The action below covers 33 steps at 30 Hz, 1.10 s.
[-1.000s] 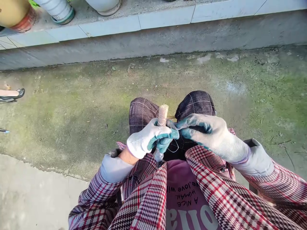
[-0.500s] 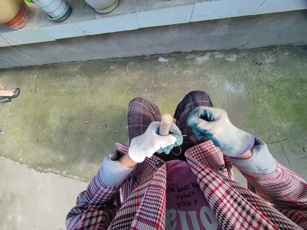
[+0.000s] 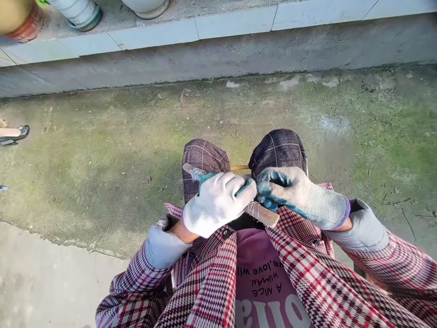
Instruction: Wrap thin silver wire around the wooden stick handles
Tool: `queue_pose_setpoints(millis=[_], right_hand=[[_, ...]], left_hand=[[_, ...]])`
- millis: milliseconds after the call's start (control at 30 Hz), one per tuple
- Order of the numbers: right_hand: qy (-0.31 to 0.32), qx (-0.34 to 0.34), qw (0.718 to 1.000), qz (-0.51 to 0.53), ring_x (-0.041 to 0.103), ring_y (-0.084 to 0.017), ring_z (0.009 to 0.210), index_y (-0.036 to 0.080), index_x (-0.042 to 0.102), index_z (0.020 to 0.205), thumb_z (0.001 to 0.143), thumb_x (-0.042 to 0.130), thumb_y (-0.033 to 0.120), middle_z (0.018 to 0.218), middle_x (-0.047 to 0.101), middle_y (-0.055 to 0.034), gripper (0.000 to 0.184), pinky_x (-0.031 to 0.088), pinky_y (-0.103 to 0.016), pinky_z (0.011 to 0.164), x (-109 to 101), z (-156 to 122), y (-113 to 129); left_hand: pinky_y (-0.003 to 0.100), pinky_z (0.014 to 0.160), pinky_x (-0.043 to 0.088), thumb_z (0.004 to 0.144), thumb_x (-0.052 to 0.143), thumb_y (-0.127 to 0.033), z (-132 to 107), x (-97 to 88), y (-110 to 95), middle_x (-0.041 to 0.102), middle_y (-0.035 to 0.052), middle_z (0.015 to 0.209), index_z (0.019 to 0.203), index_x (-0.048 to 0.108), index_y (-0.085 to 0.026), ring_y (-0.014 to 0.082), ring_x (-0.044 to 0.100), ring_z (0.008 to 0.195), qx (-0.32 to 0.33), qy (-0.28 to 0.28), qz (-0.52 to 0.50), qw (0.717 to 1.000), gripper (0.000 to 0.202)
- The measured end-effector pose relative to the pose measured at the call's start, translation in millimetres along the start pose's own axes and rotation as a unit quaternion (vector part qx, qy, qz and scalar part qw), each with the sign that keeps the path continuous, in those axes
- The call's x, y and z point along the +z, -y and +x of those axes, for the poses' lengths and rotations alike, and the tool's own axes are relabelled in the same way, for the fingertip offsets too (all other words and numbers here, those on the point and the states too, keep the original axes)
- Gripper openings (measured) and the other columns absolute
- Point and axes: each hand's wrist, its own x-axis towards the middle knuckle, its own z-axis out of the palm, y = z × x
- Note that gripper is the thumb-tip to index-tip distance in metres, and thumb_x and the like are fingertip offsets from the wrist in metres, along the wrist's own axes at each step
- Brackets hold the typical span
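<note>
I view the white-and-teal-gloved left hand (image 3: 221, 200) closed round a pale, strand-wound, wood-like cylinder (image 3: 268, 216); the similarly gloved right hand (image 3: 290, 190) curls its fingers alongside, hold indeterminable.

Up top there's a raised ledge (image 3: 211, 9) faced with pale tiles (image 3: 235, 28), and pots sit on its left half: a yellowish pot (image 3: 15, 13) with a reddish base, a white ribbed pot (image 3: 72, 9) with a teal rim at the bottom, then a plain white pot (image 3: 145, 5), all cut off by the frame. Under that it's a grey wall (image 3: 221, 59), then grubby concrete ground (image 3: 102, 141), pretty green in places, with a whitish splotch (image 3: 334, 124) and some thin twigs (image 3: 408, 223) over on the right. Paler slab (image 3: 44, 273) bottom left. Oh, and someone else's dark shoe (image 3: 23, 131) pokes in at the left edge, some tiny blue thing (image 3: 3, 188) below it, too small to tell
</note>
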Motion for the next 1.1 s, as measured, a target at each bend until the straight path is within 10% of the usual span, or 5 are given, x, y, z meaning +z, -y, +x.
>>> queue_pose_setpoints(millis=[333,600,767,900,1100], right_hand=[[-0.079,-0.225,0.891,-0.388,0.067,-0.015,0.075,0.018,0.070,0.097,0.100,0.061,0.023,0.084,0.072,-0.0012,0.011,0.049,-0.026,0.070,1.8,-5.3,8.3],[-0.081,-0.340,0.773,-0.530,0.068,-0.017,0.075,0.015,0.067,0.106,0.106,0.050,0.023,0.087,0.074,-0.0059,0.019,0.049,-0.028,0.064,-1.2,-4.9,13.2],[-0.057,-0.377,0.710,-0.592,0.063,-0.019,0.072,0.020,0.071,0.095,0.106,0.049,0.030,0.087,0.077,-0.0059,0.026,0.044,-0.032,0.060,-4.2,-3.8,11.8],[-0.045,-0.309,0.757,-0.574,0.057,-0.020,0.065,0.023,0.072,0.081,0.098,0.056,0.033,0.074,0.073,-0.0063,0.025,0.040,-0.035,0.060,-1.5,-4.6,13.0],[-0.074,-0.119,0.964,-0.224,0.066,-0.019,0.075,0.022,0.075,0.100,0.098,0.062,0.044,0.088,0.075,-0.0059,0.026,0.051,-0.031,0.068,-3.6,-3.5,14.8]], left_hand=[[0.030,0.083,0.055,0.090,0.064,-0.027,-2.6,1.7,0.0,0.078,0.0058,0.095,0.100,0.072,-0.020,0.0207,0.073,0.089,-0.209,0.058,-0.302,0.928,0.014],[0.025,0.053,0.048,0.076,0.070,-0.033,15.4,-11.9,2.3,0.071,0.0023,0.073,0.083,0.074,-0.016,0.0134,0.061,0.059,-0.467,0.166,-0.566,0.659,0.019],[0.023,0.036,0.032,0.072,0.068,-0.036,7.8,6.5,1.4,0.048,-0.0032,0.044,0.059,0.058,-0.018,0.0092,0.040,0.036,-0.453,0.191,-0.744,0.453,0.024],[0.024,0.035,0.028,0.071,0.068,-0.035,4.7,20.9,-5.8,0.038,-0.0042,0.038,0.046,0.041,-0.022,0.0074,0.031,0.033,-0.434,0.154,-0.807,0.369,0.040],[0.024,0.037,0.037,0.070,0.072,-0.036,10.0,12.7,-3.5,0.053,-0.0049,0.047,0.075,0.066,-0.018,0.0107,0.044,0.038,-0.500,0.095,-0.727,0.460,0.019]])
